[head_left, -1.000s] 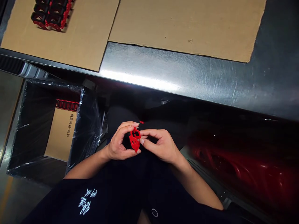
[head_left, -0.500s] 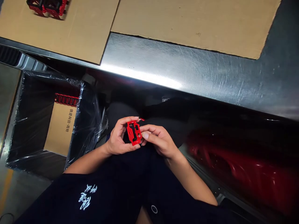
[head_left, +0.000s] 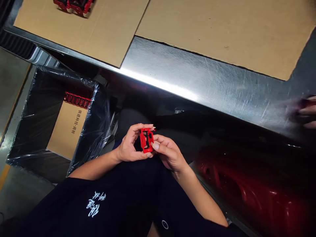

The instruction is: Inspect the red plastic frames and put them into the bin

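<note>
Over my lap, a small red plastic frame-shaped part [head_left: 143, 141] with black pieces inside it is held between both hands. My left hand [head_left: 129, 144] is closed around its left side, with fingers on the upper end and the thumb on the lower end. The thumb and fingers of my right hand [head_left: 170, 149] pinch its right edge. Some fingers of the right hand are hidden behind the part.
A metal bench [head_left: 168, 70] carries cardboard sheets [head_left: 98, 36], with red and black parts [head_left: 80, 6] at the upper left. Below left stands a bin lined with dark plastic [head_left: 37, 108], holding cardboard and red parts. A co-worker's blurred hand [head_left: 309, 110] shows at the right edge.
The view has shifted, so bench and bin appear moved. The red part is turned slightly more upright in my hands. A co-worker's hand has come into view at the right.
</note>
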Demonstrator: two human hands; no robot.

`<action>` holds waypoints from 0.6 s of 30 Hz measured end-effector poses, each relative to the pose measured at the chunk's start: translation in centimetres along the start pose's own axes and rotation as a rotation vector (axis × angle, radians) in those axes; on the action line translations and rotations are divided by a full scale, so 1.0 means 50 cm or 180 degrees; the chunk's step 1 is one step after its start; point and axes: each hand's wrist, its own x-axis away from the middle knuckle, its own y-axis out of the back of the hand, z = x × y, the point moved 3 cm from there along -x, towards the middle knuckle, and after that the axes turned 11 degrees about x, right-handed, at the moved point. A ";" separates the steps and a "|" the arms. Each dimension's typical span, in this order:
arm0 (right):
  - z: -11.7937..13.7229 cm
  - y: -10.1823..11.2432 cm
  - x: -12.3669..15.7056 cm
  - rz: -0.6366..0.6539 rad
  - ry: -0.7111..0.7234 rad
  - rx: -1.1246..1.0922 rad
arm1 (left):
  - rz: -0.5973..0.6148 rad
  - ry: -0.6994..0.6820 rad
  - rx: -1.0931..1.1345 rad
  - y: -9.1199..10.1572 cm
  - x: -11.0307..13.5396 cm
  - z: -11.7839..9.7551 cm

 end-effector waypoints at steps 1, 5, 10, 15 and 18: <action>0.000 -0.001 -0.001 -0.0027 -0.0028 0.0000 | -0.0015 -0.0016 -0.0012 0.002 0.001 0.002; 0.001 -0.007 -0.004 -0.0012 -0.0142 0.0073 | -0.0148 -0.0035 -0.0041 0.005 0.008 0.012; -0.011 0.004 -0.018 -0.0165 -0.0310 0.0362 | -0.0410 -0.0135 -0.0037 0.061 0.006 -0.023; -0.026 0.034 -0.035 -0.0391 -0.0461 0.0645 | -0.2230 -0.0444 -0.0533 0.308 0.025 -0.134; -0.029 0.043 -0.043 -0.0511 -0.0531 0.0763 | -0.3764 0.1120 -0.1580 0.485 0.076 -0.164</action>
